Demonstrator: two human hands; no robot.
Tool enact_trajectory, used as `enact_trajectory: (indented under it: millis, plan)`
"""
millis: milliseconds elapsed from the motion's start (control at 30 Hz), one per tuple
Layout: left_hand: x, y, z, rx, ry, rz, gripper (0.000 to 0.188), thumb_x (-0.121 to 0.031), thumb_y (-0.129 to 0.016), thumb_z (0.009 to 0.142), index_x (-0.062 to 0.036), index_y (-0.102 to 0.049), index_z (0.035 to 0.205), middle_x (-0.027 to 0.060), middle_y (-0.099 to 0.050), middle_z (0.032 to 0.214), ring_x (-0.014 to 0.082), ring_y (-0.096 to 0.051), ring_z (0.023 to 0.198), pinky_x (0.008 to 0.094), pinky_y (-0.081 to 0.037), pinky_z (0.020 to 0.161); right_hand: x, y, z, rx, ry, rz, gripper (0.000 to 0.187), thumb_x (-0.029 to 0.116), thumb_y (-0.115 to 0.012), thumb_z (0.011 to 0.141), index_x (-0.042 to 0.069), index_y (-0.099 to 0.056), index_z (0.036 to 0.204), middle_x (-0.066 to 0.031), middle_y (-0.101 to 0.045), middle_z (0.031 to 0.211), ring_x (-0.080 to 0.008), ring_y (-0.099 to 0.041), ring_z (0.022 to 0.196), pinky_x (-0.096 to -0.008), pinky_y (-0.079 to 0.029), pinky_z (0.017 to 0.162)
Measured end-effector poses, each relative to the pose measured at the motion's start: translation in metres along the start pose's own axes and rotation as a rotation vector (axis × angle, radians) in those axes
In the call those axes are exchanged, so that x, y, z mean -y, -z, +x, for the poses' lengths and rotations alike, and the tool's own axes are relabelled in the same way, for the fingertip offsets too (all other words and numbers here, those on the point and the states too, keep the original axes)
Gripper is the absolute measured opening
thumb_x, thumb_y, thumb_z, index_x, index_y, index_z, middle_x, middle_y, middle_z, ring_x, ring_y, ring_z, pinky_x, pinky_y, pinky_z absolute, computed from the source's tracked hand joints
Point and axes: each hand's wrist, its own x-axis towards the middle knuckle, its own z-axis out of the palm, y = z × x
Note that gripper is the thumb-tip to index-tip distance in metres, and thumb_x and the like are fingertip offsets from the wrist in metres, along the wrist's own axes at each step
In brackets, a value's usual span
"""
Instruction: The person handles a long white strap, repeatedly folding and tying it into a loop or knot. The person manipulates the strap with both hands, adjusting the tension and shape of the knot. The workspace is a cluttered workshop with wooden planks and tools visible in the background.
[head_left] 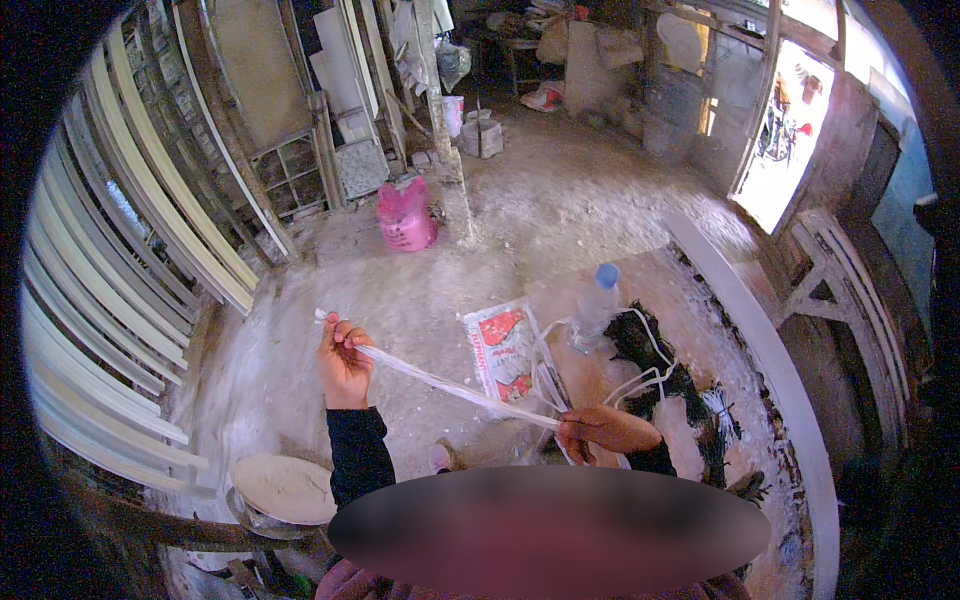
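Long white stringy bundle (455, 387), maybe fibre or cloth but too blurry to tell, runs between the two hands. The left hand (346, 362) is curled around it near one end, and the right hand (605, 435) pinches it lower down. Just past it lies a flat white and red bag (503, 352). A clear plastic bottle with a blue cap (596, 312) stands beyond the right hand

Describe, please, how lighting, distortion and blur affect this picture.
Head view, lighting: the bright doorway is largely blown out. Head view, distortion: the long pale strips bow near the rim. Head view, blur: a smooth oval patch covers the lower middle, yet the white strand bundle between left hand and right hand shows clearly.
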Motion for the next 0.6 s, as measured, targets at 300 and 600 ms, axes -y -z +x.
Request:
enact_trajectory:
  millis: [300,600]
  plan:
    - [-0.007,0.018,0.008,-0.022,0.003,-0.002,0.009,-0.014,-0.047,0.087,-0.0068,-0.051,0.086,-0.0013,-0.039,0.059,0.0096,-0.038,0.052,0.0239,-0.040,0.051,-0.019,-0.006,0.012,0.028,0.039,-0.042,0.028,0.027,-0.036,0.091,0.005,-0.050,0.081,-0.0026,-0.050,0.063,-0.0130,-0.050,0.053,-0.0259,-0.041,0.046]
    - [-0.006,0.026,0.004,-0.120,-0.005,0.018,0.011,-0.015,-0.046,0.087,-0.0060,-0.052,0.087,-0.0012,-0.038,0.058,0.0099,-0.036,0.051,0.0224,-0.038,0.049,-0.017,-0.009,0.013,0.070,0.016,0.039,0.031,0.029,-0.035,0.091,0.005,-0.052,0.081,-0.0040,-0.053,0.062,-0.0136,-0.052,0.054,-0.0268,-0.042,0.048]
